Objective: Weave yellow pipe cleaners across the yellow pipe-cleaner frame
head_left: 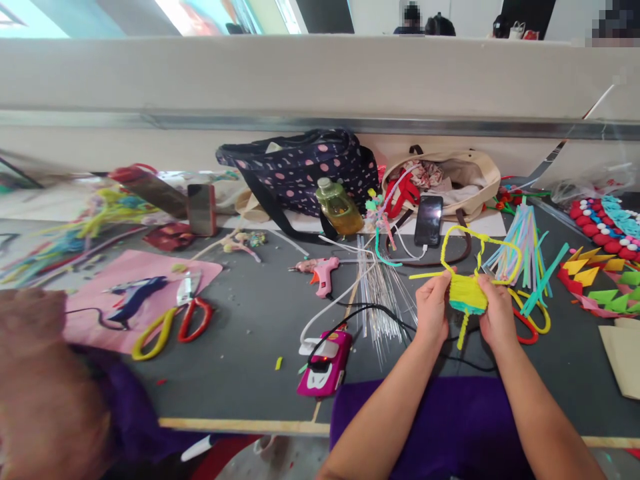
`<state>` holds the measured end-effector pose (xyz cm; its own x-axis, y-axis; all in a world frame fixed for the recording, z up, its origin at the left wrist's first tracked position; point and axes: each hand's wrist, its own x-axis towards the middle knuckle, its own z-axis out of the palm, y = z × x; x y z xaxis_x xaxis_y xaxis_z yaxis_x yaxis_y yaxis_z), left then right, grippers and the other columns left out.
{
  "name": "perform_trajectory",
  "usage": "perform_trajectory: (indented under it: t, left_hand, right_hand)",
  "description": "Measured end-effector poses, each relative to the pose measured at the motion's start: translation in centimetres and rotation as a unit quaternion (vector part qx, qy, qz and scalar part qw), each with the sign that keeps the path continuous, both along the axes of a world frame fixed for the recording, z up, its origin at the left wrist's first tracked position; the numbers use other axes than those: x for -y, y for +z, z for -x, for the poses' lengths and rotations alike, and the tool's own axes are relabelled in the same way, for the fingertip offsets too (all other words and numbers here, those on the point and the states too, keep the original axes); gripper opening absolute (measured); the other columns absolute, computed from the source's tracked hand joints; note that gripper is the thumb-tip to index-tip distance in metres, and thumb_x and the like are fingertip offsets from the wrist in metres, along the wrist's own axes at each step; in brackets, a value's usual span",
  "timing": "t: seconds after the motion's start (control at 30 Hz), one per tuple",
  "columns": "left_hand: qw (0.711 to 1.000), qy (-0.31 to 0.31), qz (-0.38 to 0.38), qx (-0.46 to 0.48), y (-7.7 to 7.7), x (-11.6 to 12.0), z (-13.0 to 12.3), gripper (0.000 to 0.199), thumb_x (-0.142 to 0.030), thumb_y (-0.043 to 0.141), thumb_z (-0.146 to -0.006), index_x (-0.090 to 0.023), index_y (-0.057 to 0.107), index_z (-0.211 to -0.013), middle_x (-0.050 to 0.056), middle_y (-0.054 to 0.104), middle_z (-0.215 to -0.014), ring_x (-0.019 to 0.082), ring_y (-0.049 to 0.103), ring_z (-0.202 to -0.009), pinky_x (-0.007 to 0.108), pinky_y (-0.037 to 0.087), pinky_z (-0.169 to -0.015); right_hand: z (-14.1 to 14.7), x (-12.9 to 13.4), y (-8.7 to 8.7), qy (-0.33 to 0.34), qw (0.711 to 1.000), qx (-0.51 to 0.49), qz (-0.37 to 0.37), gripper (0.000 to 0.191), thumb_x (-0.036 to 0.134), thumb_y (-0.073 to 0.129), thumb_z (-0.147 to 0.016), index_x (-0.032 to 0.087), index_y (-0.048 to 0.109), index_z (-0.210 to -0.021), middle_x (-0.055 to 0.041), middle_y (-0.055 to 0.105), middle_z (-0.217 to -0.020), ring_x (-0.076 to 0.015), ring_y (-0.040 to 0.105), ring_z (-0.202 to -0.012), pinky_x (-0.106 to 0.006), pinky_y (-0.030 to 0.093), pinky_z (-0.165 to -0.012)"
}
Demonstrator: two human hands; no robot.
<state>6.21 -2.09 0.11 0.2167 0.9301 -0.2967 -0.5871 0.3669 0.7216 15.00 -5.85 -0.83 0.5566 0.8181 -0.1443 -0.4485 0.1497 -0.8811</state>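
Observation:
Both hands hold a yellow pipe-cleaner figure (466, 292) above the table's front part. It has a flat yellow body with a green lower band, large bent loops on top, a stem below and a strand out to the left. My left hand (433, 308) is closed on the body's left edge, and my right hand (497, 311) pinches its right edge. Just right of that hand lie scissors with red and yellow handles (543, 319), their blades hidden. Behind them is a bundle of pastel pipe cleaners (520, 247). Thin metal wires (385, 307) spread left of my left hand.
A pink glue gun (320, 272) and a magenta power strip (326, 365) with cords lie to the left. Further left are scissors (187, 310) and a blue glue gun (137, 298). A bottle (340, 210), bags and a phone (429, 221) stand behind. Another person's arm (45, 380) is blurred at left.

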Motion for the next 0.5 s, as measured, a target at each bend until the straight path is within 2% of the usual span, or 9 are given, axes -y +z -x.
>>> perform_trajectory:
  t: [0.2,0.4,0.5]
  left_hand:
    - [0.999,0.017,0.019,0.023,0.28,-0.52,0.3,0.029,-0.035,0.082,-0.061,-0.012,0.074,-0.078,0.003,0.069,-0.07,0.011,0.061,-0.059,0.022,0.046,-0.061]
    - [0.999,0.02,0.02,0.044,0.3,-0.63,0.56,0.026,-0.033,0.081,-0.062,-0.012,0.072,-0.075,0.004,0.07,-0.07,0.012,0.063,-0.059,0.025,0.049,-0.063]
    - [0.998,0.028,0.026,0.046,0.34,-0.62,0.56,0.024,-0.031,0.082,-0.061,-0.012,0.071,-0.072,0.002,0.07,-0.069,0.011,0.061,-0.057,0.023,0.047,-0.06]
  right_hand:
    - [-0.17,0.15,0.1,-0.005,1.0,0.0,-0.004,0.028,0.041,0.069,-0.073,0.016,0.07,-0.084,-0.0045,0.072,-0.079,-0.0211,0.068,-0.075,-0.035,0.054,-0.072]
    - [0.4,0.25,-0.18,0.092,0.995,0.017,-0.019,0.027,0.037,0.074,-0.069,0.019,0.069,-0.089,-0.0029,0.072,-0.08,-0.0215,0.068,-0.078,-0.034,0.055,-0.071]
    - [0.44,0.19,-0.66,0.066,0.997,0.023,-0.029,0.029,0.032,0.077,-0.065,0.018,0.068,-0.089,-0.0026,0.072,-0.082,-0.0212,0.068,-0.078,-0.034,0.055,-0.072]
